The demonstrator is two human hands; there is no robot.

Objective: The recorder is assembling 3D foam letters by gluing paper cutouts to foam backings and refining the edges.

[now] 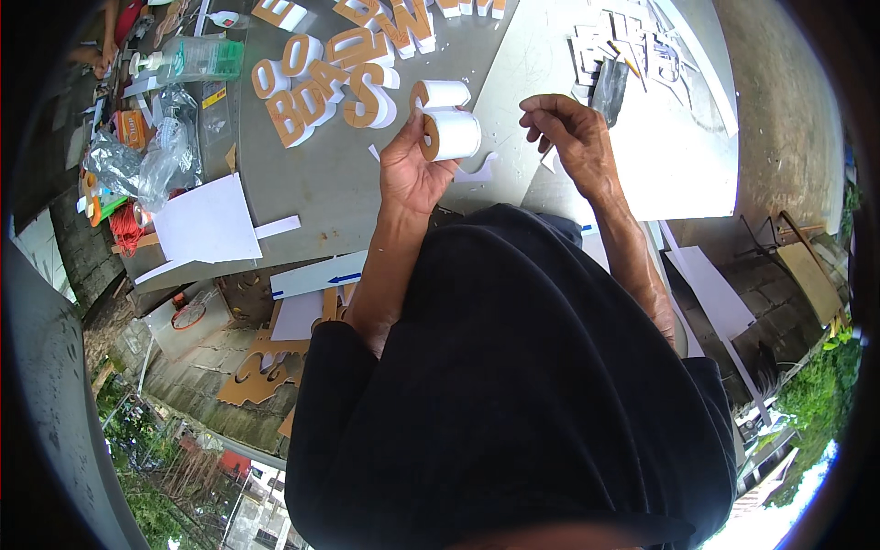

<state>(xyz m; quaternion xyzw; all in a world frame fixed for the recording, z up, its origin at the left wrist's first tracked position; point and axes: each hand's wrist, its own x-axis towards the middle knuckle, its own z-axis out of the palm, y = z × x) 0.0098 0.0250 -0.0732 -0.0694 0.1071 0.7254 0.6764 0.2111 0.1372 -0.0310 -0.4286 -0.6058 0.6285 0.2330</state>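
Over the desk (335,188), left fingers (404,136) grasp a letter (456,133), seemingly being edged. Whether right fingers (550,106) hold anything, I cannot tell; steadiness seems needed next.

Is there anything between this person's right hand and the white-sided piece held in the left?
Nothing visible stands between the right hand and the white-sided piece in the left hand. A curved white offcut shows nearby, nearer the person, off the direct line.
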